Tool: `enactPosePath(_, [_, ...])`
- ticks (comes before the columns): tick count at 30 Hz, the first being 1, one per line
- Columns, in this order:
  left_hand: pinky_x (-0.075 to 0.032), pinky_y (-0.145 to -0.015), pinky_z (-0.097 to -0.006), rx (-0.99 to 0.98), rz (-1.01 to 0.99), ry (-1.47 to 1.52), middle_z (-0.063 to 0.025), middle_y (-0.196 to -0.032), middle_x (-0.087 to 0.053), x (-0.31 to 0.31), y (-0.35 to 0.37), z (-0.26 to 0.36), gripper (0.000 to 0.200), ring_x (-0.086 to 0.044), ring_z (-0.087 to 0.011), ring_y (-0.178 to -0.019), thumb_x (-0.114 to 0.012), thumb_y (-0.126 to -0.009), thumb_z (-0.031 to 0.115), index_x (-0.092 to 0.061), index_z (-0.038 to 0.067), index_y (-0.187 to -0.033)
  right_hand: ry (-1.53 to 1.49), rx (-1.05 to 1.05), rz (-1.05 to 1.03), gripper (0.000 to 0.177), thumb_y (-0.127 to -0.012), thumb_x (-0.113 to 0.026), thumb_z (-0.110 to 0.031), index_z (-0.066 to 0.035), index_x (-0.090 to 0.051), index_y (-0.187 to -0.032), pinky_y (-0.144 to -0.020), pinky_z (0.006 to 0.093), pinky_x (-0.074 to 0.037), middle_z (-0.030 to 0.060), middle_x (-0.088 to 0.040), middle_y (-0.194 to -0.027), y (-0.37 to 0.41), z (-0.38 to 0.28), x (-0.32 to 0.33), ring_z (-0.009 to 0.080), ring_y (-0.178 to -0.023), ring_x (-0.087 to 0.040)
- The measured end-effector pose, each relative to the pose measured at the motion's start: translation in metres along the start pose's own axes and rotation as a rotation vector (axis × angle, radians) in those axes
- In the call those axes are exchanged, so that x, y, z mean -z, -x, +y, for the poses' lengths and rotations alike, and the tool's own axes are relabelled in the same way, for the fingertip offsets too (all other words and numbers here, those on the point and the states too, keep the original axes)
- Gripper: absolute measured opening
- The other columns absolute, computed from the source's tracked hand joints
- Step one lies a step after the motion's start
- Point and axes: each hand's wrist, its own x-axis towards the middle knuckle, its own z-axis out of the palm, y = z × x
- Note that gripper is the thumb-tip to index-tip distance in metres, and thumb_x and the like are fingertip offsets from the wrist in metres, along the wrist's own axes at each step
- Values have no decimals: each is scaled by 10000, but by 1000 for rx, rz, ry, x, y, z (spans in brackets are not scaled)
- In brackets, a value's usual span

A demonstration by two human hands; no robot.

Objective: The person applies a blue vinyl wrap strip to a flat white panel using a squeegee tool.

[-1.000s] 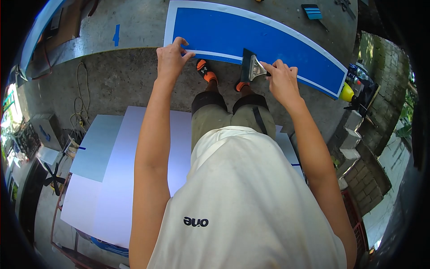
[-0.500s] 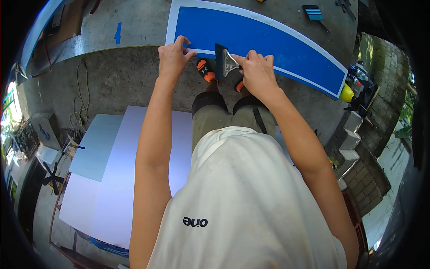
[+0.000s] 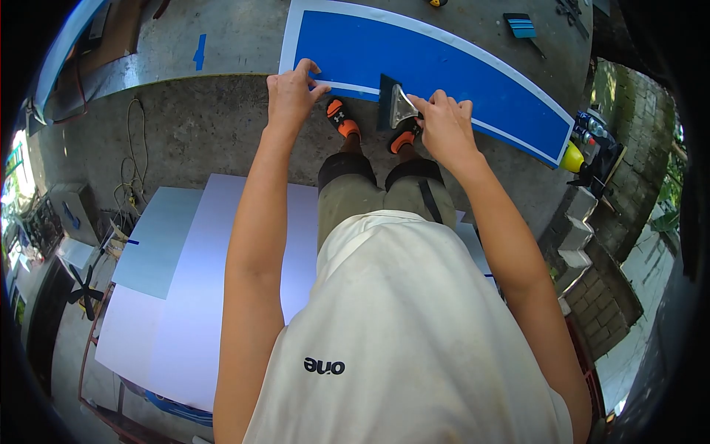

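A long blue panel with a white border and a curved far edge lies across the workbench. At its near left corner is my left hand, thumb and index finger spread apart in a C shape, fingertips at the panel's white border. My right hand is wrapped round the handle of a squeegee with a metal head and a wide dark blade. The blade overlaps the panel's near edge and sticks out past it over the floor; the handle is mostly hidden in my fingers.
On the grey workbench lie a strip of blue tape and a blue-and-black applicator. A yellow object sits by the panel's right end. Large pale sheets rest behind me, and a cable trails on the concrete floor.
My right hand has moved the squeegee a little to the right along the panel's near edge. My left hand stays at the left corner.
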Motion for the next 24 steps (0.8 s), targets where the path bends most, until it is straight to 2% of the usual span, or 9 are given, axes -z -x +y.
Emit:
enactPosePath(4, [-416,-911,-416,11,-13,-13,-47,-886,-796,2,1,2,405,-748,-245,-878,-890,-834,306,-674,132,-1130,-6,44,-29,470,-897,-655,-57,-203,-738,-1336,-881,474,-385,120,-652,-1027,-19,-35,1,292,-967,-666])
enactPosePath(7, [-417,-912,-418,12,-6,-15,-48,-884,-797,1,1,2,404,-750,-247,-880,-890,-834,309,-674,131,-1125,-38,59,-25,458,-895,-655,-43,-194,-749,-1317,-878,473,-382,122,-646,-1012,-23,-44,2,295,-966,-658])
enactPosePath(12, [-419,-911,-423,13,-7,-17,-51,-884,-799,0,1,1,406,-754,-249,-880,-891,-833,315,-675,131,-1123,-88,47,1,481,-892,-678,-42,-190,-737,-1346,-877,471,-375,123,-651,-1035,-5,-22,15,294,-985,-658])
enactPosePath(18, [-421,-912,-424,11,-13,-9,-52,-879,-801,1,0,3,403,-758,-249,-883,-893,-828,310,-678,128,-1116,18,-44,-26,493,-885,-694,-48,-186,-731,-1358,-884,460,-371,122,-667,-1077,10,16,11,289,-1003,-663])
enactPosePath(24, [-430,-909,-422,-2,1,-3,-49,-882,-802,0,0,1,402,-758,-252,-881,-896,-824,303,-678,124,-1111,19,30,-16,497,-864,-694,-64,-210,-745,-1336,-876,468,-380,119,-662,-1040,-8,-16,4,290,-958,-667])
